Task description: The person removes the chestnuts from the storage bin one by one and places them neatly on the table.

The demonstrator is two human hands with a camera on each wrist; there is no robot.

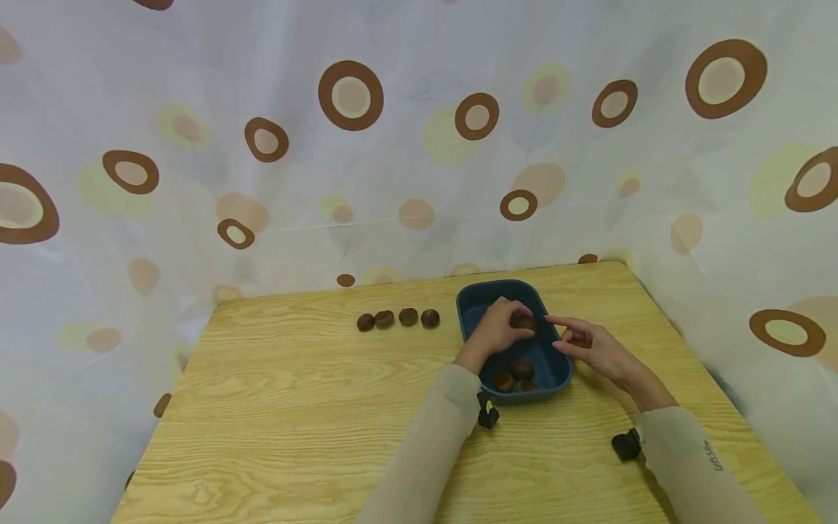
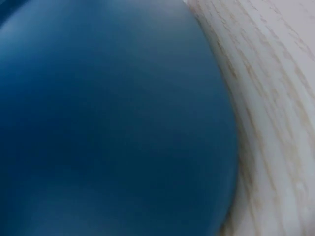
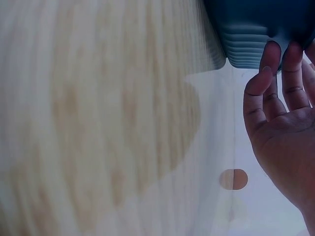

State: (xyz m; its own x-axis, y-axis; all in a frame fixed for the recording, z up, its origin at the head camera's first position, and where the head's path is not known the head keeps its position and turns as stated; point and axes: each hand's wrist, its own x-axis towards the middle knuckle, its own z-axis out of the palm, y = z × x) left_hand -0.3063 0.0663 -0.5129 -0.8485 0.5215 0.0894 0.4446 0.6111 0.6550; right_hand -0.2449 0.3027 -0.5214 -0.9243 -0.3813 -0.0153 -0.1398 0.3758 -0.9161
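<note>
A blue rectangular box [image 1: 468, 309] stands on the table under both hands; its outer wall [image 2: 123, 108] fills most of the left wrist view. My left hand [image 1: 495, 327] reaches inside, thumb and fingers curved round a brown chestnut [image 1: 524, 321] near the right wall. Three more chestnuts, one being this glossy one [image 1: 521, 370], lie at the box's near end. Just outside the right rim is my right hand [image 1: 597, 354], its index fingertip at the rim and its fingers loosely bent, holding nothing. The right wrist view has those fingers [image 3: 293, 73] against or close to the box.
Left of the box, several chestnuts [image 1: 409, 316] form a row on the wooden table [image 1: 281, 407]. A patterned curtain [image 1: 406, 160] hangs behind the table's back edge and along its sides. Each wrist wears a small black device [image 1: 626, 445].
</note>
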